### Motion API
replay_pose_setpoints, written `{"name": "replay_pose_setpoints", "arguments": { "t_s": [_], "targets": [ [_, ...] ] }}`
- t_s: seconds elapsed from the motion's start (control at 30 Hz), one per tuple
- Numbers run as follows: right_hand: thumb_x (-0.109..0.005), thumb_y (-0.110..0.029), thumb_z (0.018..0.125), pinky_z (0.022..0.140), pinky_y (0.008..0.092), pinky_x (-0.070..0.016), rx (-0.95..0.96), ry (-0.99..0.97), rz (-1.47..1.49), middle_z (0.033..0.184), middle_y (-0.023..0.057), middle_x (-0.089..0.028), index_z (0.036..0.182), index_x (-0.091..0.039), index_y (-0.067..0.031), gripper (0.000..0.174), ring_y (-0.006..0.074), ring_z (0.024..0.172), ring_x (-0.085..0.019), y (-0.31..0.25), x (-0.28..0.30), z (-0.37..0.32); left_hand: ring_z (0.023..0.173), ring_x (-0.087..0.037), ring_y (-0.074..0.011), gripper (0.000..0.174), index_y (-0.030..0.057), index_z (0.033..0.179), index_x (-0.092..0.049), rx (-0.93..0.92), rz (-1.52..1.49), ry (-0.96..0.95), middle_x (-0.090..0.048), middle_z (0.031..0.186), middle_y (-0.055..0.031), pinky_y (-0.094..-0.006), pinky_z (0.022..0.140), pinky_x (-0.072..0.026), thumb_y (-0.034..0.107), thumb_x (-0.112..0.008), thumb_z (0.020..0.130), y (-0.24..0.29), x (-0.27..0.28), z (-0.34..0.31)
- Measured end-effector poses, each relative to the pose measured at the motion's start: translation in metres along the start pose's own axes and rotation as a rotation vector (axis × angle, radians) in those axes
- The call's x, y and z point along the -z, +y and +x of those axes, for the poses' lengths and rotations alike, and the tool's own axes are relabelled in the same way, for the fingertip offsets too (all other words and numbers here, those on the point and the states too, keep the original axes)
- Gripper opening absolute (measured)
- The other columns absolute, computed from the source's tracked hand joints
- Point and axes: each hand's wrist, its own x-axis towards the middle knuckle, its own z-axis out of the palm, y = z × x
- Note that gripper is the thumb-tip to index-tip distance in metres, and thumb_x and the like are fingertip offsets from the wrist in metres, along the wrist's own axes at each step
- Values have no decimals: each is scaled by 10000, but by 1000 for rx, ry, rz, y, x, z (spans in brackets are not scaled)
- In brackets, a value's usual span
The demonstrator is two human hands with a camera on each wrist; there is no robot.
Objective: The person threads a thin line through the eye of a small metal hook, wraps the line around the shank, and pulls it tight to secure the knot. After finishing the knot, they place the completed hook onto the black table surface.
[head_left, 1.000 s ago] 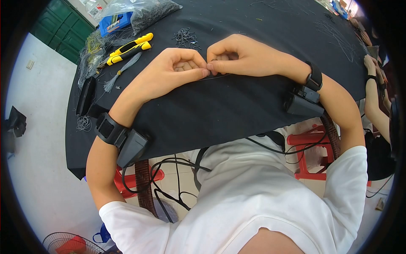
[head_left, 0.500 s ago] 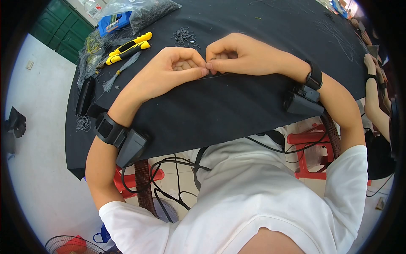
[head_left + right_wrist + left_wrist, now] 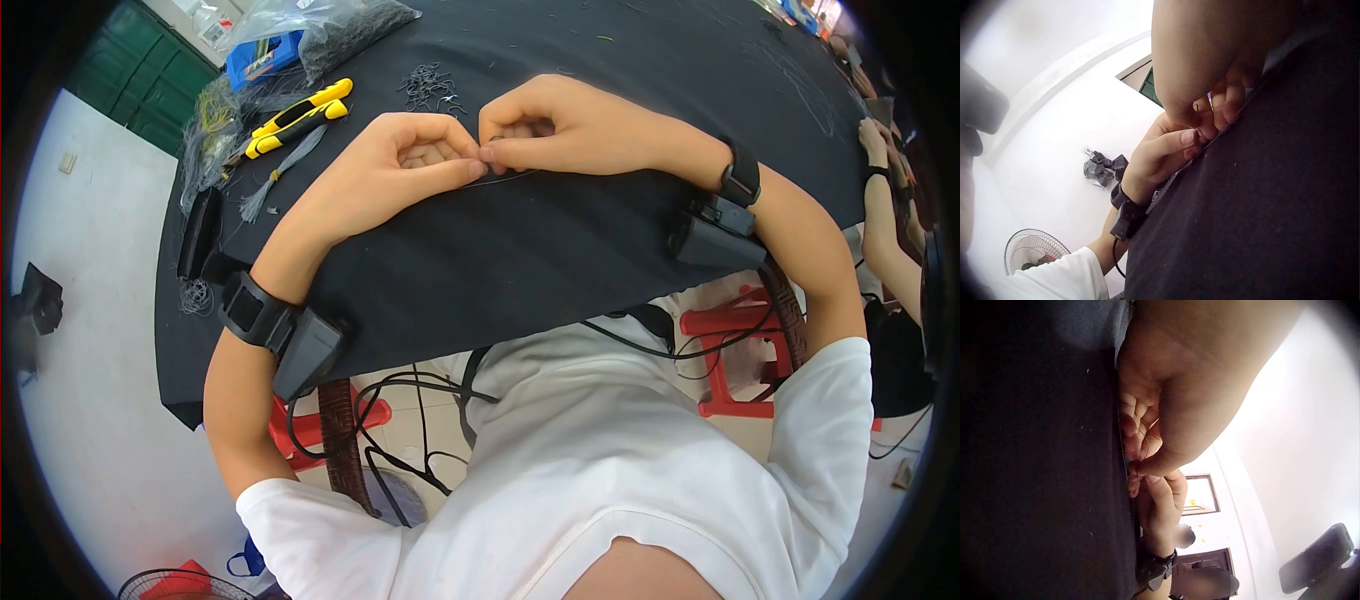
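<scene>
Both hands meet at their fingertips just over the black cloth. My left hand [image 3: 395,175] pinches a thin grey line [image 3: 514,177] between thumb and forefinger, its other fingers curled in. From the opposite side my right hand [image 3: 565,128] also pinches at the line, thumb tip touching the left fingertips. A short piece of the line runs out below the right thumb. In the right wrist view a small dark tip [image 3: 1197,108] pokes up at the pinch; the rest is hidden by the fingers. Behind the hands lies a small heap of grey line pieces [image 3: 430,87].
Yellow-and-black cutters [image 3: 300,117] and a tied bundle of grey strands [image 3: 280,172] lie left on the black tablecloth [image 3: 480,270]. Further back are a blue box [image 3: 262,60] and a clear bag of grey bits [image 3: 355,38]. Another person's arm [image 3: 880,200] is at the far right.
Both hands keep their pinch and have barely moved. The whole head view has shifted slightly, with the table items a little further left.
</scene>
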Motion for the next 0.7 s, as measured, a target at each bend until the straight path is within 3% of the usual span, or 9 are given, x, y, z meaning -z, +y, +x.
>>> {"name": "replay_pose_setpoints", "arguments": {
  "t_s": [0.3,0.53,0.63,0.7],
  "targets": [
    [-580,-201,888,501,211,-296,-19,30,22,576,-56,-456,777,-621,-33,205,21,539,-373,-3,-1,-2,764,-499,-2,141,-11,944,-633,13,-28,-1,-601,848,30,-155,689,-400,116,-617,885,6,-2,-2],
    [-592,-195,878,499,213,-299,-18,35,33,579,-50,-469,787,-628,-29,192,23,536,-384,-2,-1,-2,780,-510,-5,138,-6,951,-631,-4,-50,-5,-611,867,21,-158,706,-408,113,-620,882,1,0,0],
    [-576,-279,844,555,268,-394,-35,24,23,621,30,-553,764,-621,-25,270,99,588,-500,-3,1,-1,806,-523,-14,141,-10,955,-630,8,-50,-13,-620,891,8,-163,732,-417,110,-619,882,4,0,-1],
    [-577,-278,845,554,266,-392,-36,28,19,620,28,-551,763,-621,-25,270,97,587,-496,-3,1,-1,817,-525,-18,144,-13,959,-630,11,-23,-13,-624,906,3,-165,741,-418,109,-617,883,2,1,-1]
  ]
}}
